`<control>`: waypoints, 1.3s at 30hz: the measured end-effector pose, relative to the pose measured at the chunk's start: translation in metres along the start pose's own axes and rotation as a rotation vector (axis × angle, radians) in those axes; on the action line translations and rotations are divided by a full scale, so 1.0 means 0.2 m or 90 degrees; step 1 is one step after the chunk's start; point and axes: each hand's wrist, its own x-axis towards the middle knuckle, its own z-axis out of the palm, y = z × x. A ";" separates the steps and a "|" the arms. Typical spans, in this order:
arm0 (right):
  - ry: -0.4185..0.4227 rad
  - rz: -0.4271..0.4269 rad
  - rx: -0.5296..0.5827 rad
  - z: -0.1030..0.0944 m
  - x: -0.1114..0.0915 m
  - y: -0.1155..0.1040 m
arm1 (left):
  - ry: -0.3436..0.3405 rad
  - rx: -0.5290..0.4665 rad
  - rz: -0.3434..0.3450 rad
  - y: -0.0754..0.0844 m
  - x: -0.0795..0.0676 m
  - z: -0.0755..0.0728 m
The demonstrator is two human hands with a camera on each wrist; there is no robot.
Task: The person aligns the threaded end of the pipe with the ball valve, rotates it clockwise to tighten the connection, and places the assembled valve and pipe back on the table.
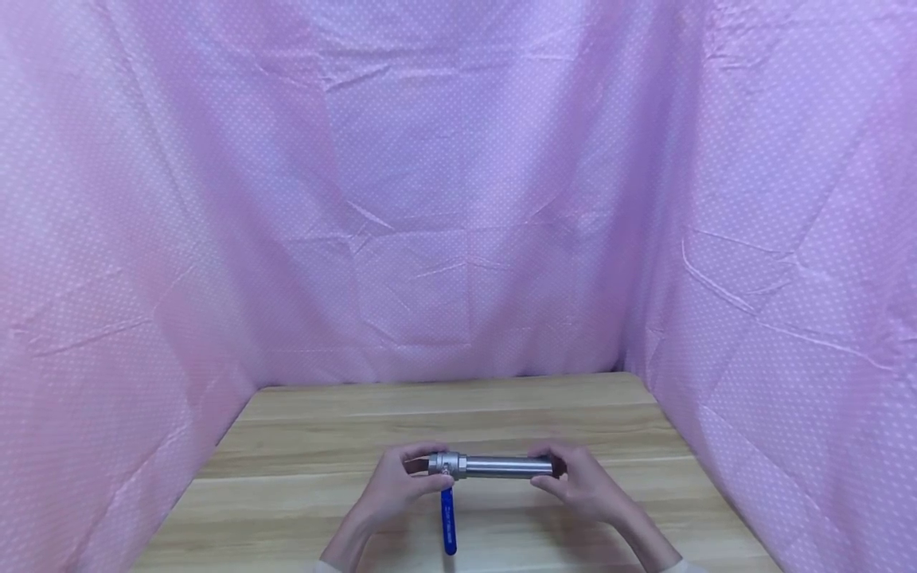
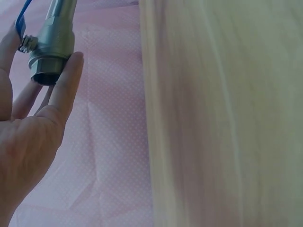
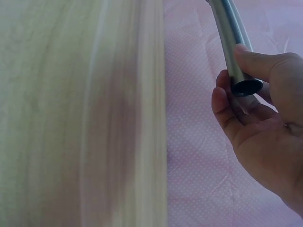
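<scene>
A metal ball valve [image 1: 448,463] with a blue lever handle [image 1: 449,521] is joined end to end with a shiny steel pipe [image 1: 509,467]. The pair is held level above the table, the lever pointing toward me. My left hand [image 1: 394,483] grips the valve body between thumb and fingers; the left wrist view shows the open hexagonal end of the valve [image 2: 49,61] facing the palm. At the other side my right hand [image 1: 580,481] pinches the pipe's free end. In the right wrist view, that pipe [image 3: 234,52] shows its hollow mouth, with thumb and fingertips around it.
Beneath the hands lies a wooden table [image 1: 322,430] with light grain. Pink dotted cloth [image 1: 458,199] hangs behind it and along both sides, close to the table's edges.
</scene>
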 end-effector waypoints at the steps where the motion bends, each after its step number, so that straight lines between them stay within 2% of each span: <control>1: -0.002 0.004 -0.002 0.00 0.00 0.01 | -0.006 0.005 0.000 -0.01 0.00 0.00; 3: -0.005 0.020 -0.004 0.01 0.00 0.03 | -0.017 0.020 0.001 -0.02 0.02 -0.01; 10: -0.040 0.094 -0.009 0.05 0.01 0.10 | -0.046 0.048 -0.042 -0.07 0.06 -0.03; 16: -0.074 0.134 -0.011 0.07 0.02 0.15 | -0.072 0.075 -0.051 -0.11 0.09 -0.04; 23: -0.092 0.126 -0.002 0.10 0.01 0.21 | -0.098 0.097 -0.021 -0.15 0.11 -0.02; 30: -0.122 0.149 0.022 0.11 0.02 0.23 | -0.100 0.137 -0.033 -0.15 0.10 -0.02; 39: -0.142 0.160 0.023 0.11 0.02 0.23 | -0.121 0.117 -0.028 -0.17 0.11 -0.03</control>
